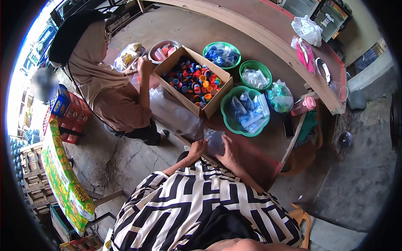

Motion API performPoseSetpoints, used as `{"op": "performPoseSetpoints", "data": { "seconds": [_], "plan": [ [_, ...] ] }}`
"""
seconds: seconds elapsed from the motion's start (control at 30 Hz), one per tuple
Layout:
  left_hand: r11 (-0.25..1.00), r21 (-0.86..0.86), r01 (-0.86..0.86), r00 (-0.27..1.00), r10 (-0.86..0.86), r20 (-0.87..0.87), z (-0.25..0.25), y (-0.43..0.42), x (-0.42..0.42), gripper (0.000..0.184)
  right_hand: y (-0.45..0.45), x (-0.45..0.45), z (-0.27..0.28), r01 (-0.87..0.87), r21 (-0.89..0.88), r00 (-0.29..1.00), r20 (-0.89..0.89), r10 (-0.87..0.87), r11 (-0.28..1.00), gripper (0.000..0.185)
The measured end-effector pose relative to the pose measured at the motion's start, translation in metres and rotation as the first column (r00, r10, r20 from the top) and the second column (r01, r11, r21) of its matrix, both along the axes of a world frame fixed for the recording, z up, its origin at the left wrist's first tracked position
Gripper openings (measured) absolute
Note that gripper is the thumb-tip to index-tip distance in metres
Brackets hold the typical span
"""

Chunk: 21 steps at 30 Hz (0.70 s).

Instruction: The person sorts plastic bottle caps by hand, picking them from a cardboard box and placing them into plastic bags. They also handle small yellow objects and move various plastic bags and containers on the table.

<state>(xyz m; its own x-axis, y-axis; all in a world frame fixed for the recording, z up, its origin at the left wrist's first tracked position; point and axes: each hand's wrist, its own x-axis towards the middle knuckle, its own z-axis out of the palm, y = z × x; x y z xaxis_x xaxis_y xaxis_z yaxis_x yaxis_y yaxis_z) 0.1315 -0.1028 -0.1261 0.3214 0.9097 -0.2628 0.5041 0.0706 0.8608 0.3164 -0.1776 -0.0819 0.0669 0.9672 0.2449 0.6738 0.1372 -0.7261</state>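
Observation:
In front of my lap, at the near edge of the low table, a small clear plastic bag point(215, 143) is held up between my hands. My left hand point(197, 150) is closed on the bag's left edge with bent fingers. My right hand point(228, 154) grips its right side. Just beyond stands a cardboard box point(167, 85) full of bottle caps point(197, 81) in red, blue, orange and black. A large bundle of clear plastic bags point(178, 113) lies to the left of the box.
Right of the box are green baskets point(226, 121) point(242, 67) holding bagged items, a green-rimmed basket point(238, 53) with blue bags, and a pink bottle point(303, 106). A co-worker point(111, 96) sits at left near a metal bowl point(176, 43). A wooden ledge point(259, 39) runs behind.

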Motion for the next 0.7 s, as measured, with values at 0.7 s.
{"op": "performPoseSetpoints", "data": {
  "seconds": [0.7],
  "plan": [
    [0.704,0.587,0.400,0.915,-0.337,-0.219,0.009,-0.001,-0.015,0.037,0.003,0.000,-0.015,-0.118,-0.303,0.988,0.061,0.142,0.946,0.024]
  ]
}}
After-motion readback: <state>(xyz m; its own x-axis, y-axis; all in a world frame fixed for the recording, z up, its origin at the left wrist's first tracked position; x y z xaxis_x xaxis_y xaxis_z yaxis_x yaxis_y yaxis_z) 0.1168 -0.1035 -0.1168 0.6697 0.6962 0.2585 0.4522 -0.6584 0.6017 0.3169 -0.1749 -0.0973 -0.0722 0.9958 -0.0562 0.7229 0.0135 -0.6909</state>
